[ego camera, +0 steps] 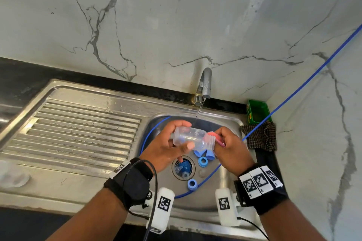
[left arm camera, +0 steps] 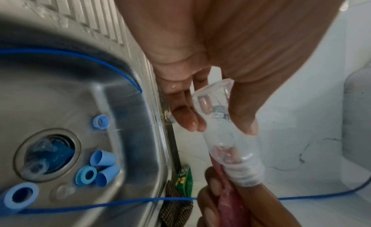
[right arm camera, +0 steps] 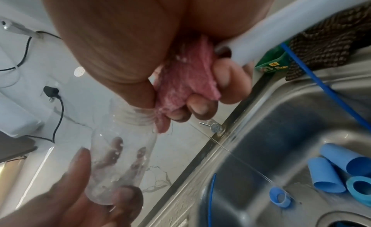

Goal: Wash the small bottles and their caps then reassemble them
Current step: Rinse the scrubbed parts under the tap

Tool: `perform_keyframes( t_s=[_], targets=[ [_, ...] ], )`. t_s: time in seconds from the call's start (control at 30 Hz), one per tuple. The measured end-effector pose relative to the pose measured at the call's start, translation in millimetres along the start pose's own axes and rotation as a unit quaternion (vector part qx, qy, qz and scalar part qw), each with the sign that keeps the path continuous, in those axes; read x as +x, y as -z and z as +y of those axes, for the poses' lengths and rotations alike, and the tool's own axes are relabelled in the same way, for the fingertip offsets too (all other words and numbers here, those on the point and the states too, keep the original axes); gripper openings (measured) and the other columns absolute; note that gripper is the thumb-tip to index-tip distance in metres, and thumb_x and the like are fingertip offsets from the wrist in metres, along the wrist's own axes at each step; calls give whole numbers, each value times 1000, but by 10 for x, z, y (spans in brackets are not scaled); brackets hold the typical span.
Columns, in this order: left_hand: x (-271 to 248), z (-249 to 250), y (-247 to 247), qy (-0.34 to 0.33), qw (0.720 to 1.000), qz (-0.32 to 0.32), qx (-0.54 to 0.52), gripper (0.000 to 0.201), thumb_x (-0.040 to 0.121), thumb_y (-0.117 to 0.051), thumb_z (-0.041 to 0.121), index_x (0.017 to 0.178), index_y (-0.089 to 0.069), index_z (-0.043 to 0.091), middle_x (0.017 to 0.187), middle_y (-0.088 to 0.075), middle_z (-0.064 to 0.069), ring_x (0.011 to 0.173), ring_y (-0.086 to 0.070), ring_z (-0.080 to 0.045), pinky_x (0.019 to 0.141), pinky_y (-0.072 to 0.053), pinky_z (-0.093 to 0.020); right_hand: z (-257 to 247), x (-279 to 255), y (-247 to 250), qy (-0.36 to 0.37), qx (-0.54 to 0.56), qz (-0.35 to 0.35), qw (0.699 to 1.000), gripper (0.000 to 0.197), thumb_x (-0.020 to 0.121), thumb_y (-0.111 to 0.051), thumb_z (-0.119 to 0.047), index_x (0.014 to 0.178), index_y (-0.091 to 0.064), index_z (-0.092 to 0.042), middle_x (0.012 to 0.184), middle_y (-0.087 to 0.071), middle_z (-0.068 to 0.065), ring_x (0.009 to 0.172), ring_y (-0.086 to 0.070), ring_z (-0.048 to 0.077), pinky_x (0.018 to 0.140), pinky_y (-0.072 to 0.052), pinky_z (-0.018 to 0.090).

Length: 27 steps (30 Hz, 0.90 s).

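— Holding anything right now?

— Yes. My left hand point(ego camera: 166, 148) holds a clear little bottle point(ego camera: 193, 138) on its side above the sink point(ego camera: 221, 123). My fingers and thumb wrap round its body. The open neck points at my right hand point(ego camera: 231, 146).

— And that hand?

— It squeezes a pink cloth point(right arm camera: 186, 84), bunched up tight in my fingers. The cloth sits right at the bottle's mouth, touching the threaded neck.

— Is the water on?

— A thin stream comes from the tap point(ego camera: 204, 84) and falls into the bowl behind my hands. From the head view I cannot tell if it hits the bottle.

— Where are the caps?

— Down in the sink. Two tall blue caps point(left arm camera: 104, 158) lie on their sides, close together, just beside the drain point(left arm camera: 47, 154). A blue ring point(left arm camera: 86, 177) touches them. A small blue ring point(left arm camera: 101, 121) lies a bit apart, nearer the back wall. One more blue ring point(ego camera: 192, 184) sits at the front by a blue cord point(ego camera: 293, 94).

— Anything in the drain?

— Clear soft teats and something blue rest in the hole.

— What else is around?

— A checked rag point(ego camera: 259, 138) hangs on the sink's right edge, and a green box point(ego camera: 257, 111) stands in the corner behind it.
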<state>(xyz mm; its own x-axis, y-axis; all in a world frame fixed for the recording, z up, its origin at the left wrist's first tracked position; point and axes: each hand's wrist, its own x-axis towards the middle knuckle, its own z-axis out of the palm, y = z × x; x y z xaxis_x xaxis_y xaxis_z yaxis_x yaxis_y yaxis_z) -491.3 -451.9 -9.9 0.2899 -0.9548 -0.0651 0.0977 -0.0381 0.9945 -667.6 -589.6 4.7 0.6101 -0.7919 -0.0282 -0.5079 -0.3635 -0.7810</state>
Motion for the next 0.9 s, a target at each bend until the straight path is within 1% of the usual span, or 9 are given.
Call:
perform_keyframes(
  t_s=[0.1, 0.2, 0.3, 0.4, 0.5, 0.63, 0.73, 0.8, 0.9],
  targets=[
    [-19, 40, -3, 51, 998, 25, -1, 46, 82, -74, 53, 120, -62, 29, 103, -70, -8, 62, -61, -18, 55, -53, -32, -32, -44, 29, 28, -15, 22, 999, 17, 92, -69, -28, 88, -53, -23, 70, -59, -10, 60, -53, 2, 56, -43, 19],
    [-21, 102, -40, 156, 985, 41, 54, 74, 78, -49, 83, 110, -65, 19, 82, -72, -10, 50, -50, -15, 45, -43, -25, -127, -99, 71, 91, -66, 16, 994, 20, 88, -68, -22, 93, -50, -28, 80, -61, -14, 75, -59, 1, 64, -45, 19],
    [-9, 91, -53, 126, 991, 39, 25, 86, 69, -47, 92, 119, -58, 23, 86, -67, -6, 55, -58, -17, 48, -48, -27, -114, -59, 55, 87, -82, 24, 993, 18, 90, -66, -27, 84, -49, -29, 70, -59, -11, 67, -56, 3, 56, -38, 13],
    [-9, 14, -27, 22, 999, 17, 30, 65, 72, -75, 69, 126, -53, 41, 118, -62, 2, 78, -69, -28, 65, -58, -33, 15, 8, 24, 15, -37, 13, 999, 26, 92, -66, -33, 74, -48, -26, 61, -55, -7, 54, -46, 5, 56, -40, 24],
    [-24, 21, -18, 7, 999, 20, 32, 42, 86, -74, 42, 124, -59, 33, 104, -67, 2, 66, -62, -22, 61, -56, -35, 29, -10, 17, -5, -1, 10, 1000, 27, 90, -70, -34, 73, -50, -28, 59, -55, -9, 53, -47, 8, 54, -41, 28],
    [-18, 52, -56, 187, 981, 22, 51, 70, 81, -40, 84, 93, -67, 21, 73, -64, -9, 47, -44, -14, 43, -39, -24, -167, -91, 105, 111, -102, 26, 988, 24, 85, -68, -19, 83, -47, -31, 70, -58, -11, 66, -56, 3, 57, -40, 16],
    [10, 32, -73, 169, 983, 42, 50, 82, 77, -28, 94, 90, -67, 23, 74, -63, -12, 48, -52, -18, 44, -44, -27, -190, -47, 80, 105, -117, 20, 987, 26, 87, -63, -25, 73, -42, -32, 59, -51, -11, 60, -52, 1, 52, -35, 13],
    [34, 13, -57, 107, 994, 31, 12, 67, 78, -52, 83, 119, -59, 31, 104, -67, -11, 70, -68, -21, 61, -58, -34, -91, 28, 30, 42, -103, 22, 994, 28, 89, -63, -30, 68, -44, -26, 57, -50, -7, 53, -47, 6, 51, -33, 18],
    [25, -11, 19, 1, 999, -15, 46, 48, 90, -75, 30, 132, -52, 34, 121, -61, 0, 81, -69, -18, 70, -60, -37, 43, 77, -39, -55, -34, 2, 998, 29, 90, -64, -27, 66, -48, -24, 55, -55, -1, 46, -48, 13, 48, -36, 25]
  ],
)
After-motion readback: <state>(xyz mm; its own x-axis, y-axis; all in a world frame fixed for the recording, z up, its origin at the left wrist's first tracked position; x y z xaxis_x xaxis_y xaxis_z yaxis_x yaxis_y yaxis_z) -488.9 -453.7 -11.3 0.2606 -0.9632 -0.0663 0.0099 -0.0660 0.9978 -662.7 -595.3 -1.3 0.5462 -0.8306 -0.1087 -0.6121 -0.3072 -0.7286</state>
